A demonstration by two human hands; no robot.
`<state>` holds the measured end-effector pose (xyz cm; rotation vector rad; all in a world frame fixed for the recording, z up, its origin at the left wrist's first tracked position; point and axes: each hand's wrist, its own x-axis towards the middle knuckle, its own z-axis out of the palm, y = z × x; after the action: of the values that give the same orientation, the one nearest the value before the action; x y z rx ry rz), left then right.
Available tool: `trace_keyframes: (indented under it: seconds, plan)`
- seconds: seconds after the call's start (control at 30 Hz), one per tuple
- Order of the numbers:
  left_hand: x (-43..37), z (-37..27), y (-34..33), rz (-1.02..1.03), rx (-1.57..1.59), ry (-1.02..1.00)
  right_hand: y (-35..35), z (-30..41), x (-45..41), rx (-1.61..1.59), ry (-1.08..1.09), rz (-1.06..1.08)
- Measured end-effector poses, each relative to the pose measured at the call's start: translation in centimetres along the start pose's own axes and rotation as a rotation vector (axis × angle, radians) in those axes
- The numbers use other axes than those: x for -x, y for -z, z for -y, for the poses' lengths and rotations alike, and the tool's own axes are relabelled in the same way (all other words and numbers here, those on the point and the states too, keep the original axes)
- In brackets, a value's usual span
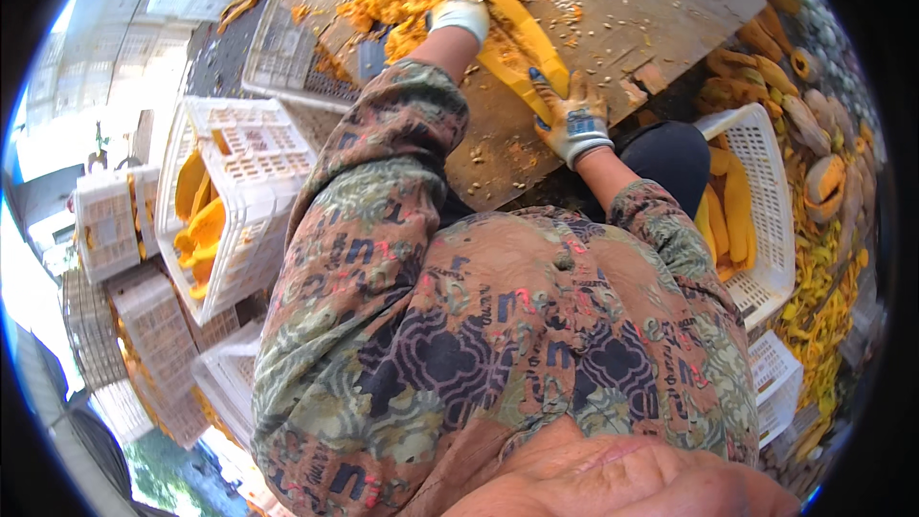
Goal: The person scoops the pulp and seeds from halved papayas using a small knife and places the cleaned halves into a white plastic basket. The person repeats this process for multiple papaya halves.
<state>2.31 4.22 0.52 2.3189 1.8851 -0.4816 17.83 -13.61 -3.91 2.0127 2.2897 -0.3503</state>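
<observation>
A peeled yellow squash half (528, 36), long and hollowed, lies on the board (510, 151) with stringy orange flesh inside it. At its near end my right hand (574, 118), in a stained white knit glove with blue marks, grips the rim, fingers spread over the edge. My left hand (459, 18), in a white glove, is at the squash's far left side, against a heap of orange squash pulp (402, 7). Its fingers are mostly hidden, so whether it holds a tool cannot be told. Pale seeds are scattered over the board.
A white plastic crate (772, 230) with peeled squash stands by my right knee. Another crate (251, 136) holding squash pieces is at left, near stacked crates (108, 222). A low crate (280, 50) adjoins the board. Peelings (811, 330) and whole squashes (804, 122) lie at far right.
</observation>
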Motion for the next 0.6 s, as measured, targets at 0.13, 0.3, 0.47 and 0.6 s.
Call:
trace_keyframes:
  seconds: [0.13, 0.3, 0.47, 0.6]
  plan:
    - [0.1, -0.5, -0.6, -0.014, 0.181, 0.058, 0.2, -3.7, -0.5, -0.05, 0.08, 0.008]
    - [-0.9, -1.4, -1.1, 0.052, 0.042, 0.171, 4.9, -7.2, -0.9, -0.313, -0.169, 0.255]
    - [-1.5, 0.2, -0.2, 0.163, -0.001, 0.051, 3.3, -7.6, -1.9, -0.148, -0.084, 0.17]
    - [-3.8, 3.3, -3.5, 0.115, -0.158, -0.164, 2.0, -4.6, -2.8, -0.125, -0.056, 0.079]
